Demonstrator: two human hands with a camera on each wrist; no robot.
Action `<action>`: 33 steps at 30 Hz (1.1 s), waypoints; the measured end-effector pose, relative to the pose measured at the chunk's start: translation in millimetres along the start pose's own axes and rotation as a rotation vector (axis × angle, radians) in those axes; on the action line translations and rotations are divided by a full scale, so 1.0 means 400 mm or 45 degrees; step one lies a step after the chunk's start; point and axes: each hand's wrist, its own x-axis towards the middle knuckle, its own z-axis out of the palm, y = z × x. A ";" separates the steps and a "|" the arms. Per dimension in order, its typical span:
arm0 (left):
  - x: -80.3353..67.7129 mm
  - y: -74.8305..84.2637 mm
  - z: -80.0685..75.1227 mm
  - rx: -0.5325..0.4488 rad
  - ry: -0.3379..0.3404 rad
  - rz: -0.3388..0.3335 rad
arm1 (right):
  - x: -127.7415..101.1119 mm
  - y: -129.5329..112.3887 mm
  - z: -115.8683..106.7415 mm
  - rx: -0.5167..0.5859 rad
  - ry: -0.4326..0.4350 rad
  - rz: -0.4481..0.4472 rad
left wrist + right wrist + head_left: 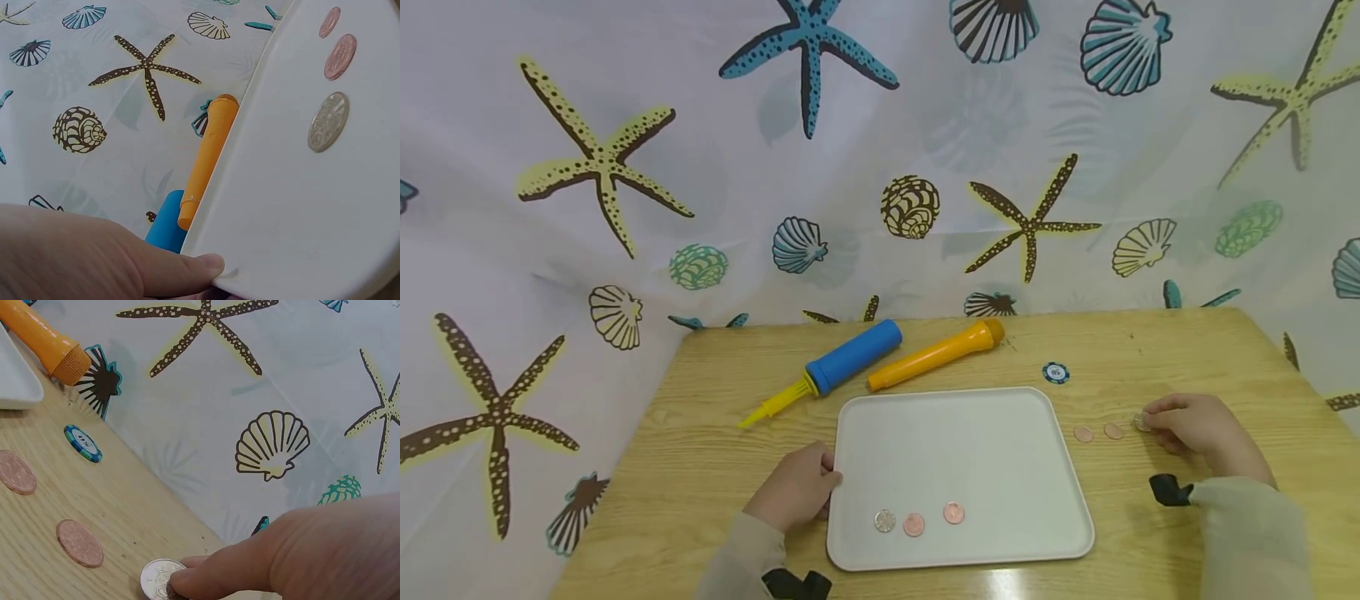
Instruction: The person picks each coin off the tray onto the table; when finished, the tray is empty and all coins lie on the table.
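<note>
Our bench (715, 392) carries the white tray (955, 433), which lies with its long axis across us; our left hand (793, 492) grips its left rim, thumb curled over the edge. Well to the tray's right, our right hand (1195, 425) has its fingers (206, 578) curled onto a silver coin (157, 578), apparently pinching it. Two copper coins (1097, 432) lie between that coin and the tray.

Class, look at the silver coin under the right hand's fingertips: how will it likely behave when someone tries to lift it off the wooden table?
The silver coin lies flat on the table, so it probably slides before it lifts. It looks thin and rigid, likely needing a fingertip pinch from the right hand.
</note>
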 end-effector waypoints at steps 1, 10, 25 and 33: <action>0.000 0.000 0.000 -0.003 -0.001 0.000 | 0.003 0.004 0.000 -0.001 0.001 0.013; 0.000 0.000 -0.002 -0.010 -0.008 -0.010 | 0.008 0.009 -0.007 -0.102 0.040 0.028; -0.002 -0.003 -0.006 -0.008 0.003 0.007 | 0.018 0.020 0.006 -0.147 0.102 0.075; -0.005 0.002 -0.007 -0.034 -0.005 0.021 | 0.003 0.001 0.008 -0.201 0.093 0.030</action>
